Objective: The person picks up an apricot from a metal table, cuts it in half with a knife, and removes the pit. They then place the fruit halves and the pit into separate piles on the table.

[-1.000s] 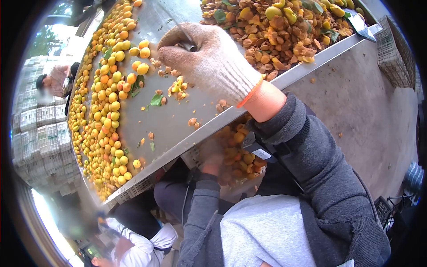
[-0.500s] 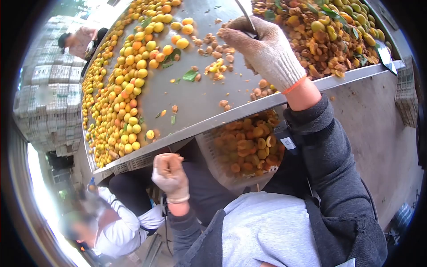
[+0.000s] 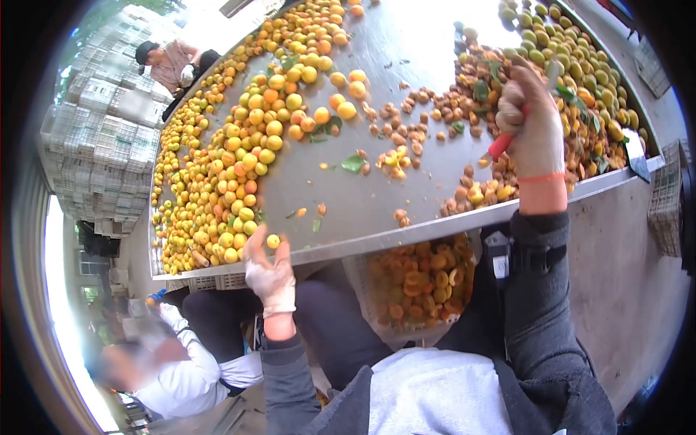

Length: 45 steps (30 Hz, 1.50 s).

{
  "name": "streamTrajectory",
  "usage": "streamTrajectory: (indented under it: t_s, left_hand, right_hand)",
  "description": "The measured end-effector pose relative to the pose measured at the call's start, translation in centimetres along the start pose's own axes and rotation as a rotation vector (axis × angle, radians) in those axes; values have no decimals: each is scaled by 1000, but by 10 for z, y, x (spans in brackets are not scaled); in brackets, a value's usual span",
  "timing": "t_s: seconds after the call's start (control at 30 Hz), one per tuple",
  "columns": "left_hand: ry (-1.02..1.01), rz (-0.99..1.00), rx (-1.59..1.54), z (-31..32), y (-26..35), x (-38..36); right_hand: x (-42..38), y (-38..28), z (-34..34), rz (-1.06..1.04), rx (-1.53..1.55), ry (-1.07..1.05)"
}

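Gloved, my left hand [image 3: 270, 279] is at the near edge of the metal table [image 3: 348, 210], thumb and fingers apart around a small yellow apricot [image 3: 273, 241]; whether it touches the fruit I cannot tell. The many whole apricots [image 3: 225, 181] lie just beyond it. My right hand [image 3: 533, 119], also gloved, is wrapped round the red handle [image 3: 500, 146] of a tool above the heap of pits and scraps [image 3: 478, 87]. Below the table edge, a crate of halved apricots [image 3: 420, 283] stands between my legs.
Greenish fruit [image 3: 580, 65] fills the table's far right. A phone-like object [image 3: 636, 154] lies at the right rim. One co-worker [image 3: 181, 377] sits at the lower left, another [image 3: 170, 61] at the far left by stacked crates [image 3: 101, 145]. Another crate [image 3: 667, 196] stands at the right.
My right hand has moved right, and the red handle now shows in it. My left hand has gone up to the table edge and opened. The view has shifted.
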<state>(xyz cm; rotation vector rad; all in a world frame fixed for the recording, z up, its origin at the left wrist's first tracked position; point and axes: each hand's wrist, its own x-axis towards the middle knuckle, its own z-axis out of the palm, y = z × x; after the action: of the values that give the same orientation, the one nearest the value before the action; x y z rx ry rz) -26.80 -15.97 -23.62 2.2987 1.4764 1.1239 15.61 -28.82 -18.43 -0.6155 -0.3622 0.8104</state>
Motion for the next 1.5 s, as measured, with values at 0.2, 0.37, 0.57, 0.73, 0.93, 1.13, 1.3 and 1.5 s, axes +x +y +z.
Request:
streamTrajectory:
  t_s: [0.2,0.37,0.57,0.73,0.93,1.13,1.3,1.5]
  left_hand:
    - [-297,43,-4,88,53,87]
    - [-477,-238,-269,182,60,158]
    - [-432,247,233,242,69,164]
    - [-686,-272,-242,238,63,161]
    - [-643,-570,-1056,133,92,101]
    - [-678,-644,-1768,85,81,70]
    - [-583,-745,-1849,87,78,68]
    - [-609,-737,-1872,88,80,69]
  right_hand:
    - [-17,56,37,310,145,201]
    - [-10,60,58,281,25,198]
    - [-9,57,69,291,-90,224]
    - [-13,56,80,318,-237,236]
    - [-25,62,86,436,-460,70]
    - [-37,118,86,194,-827,-191]
    - [-47,134,89,209,-1089,-348]
    - [-45,145,95,205,-1242,-441]
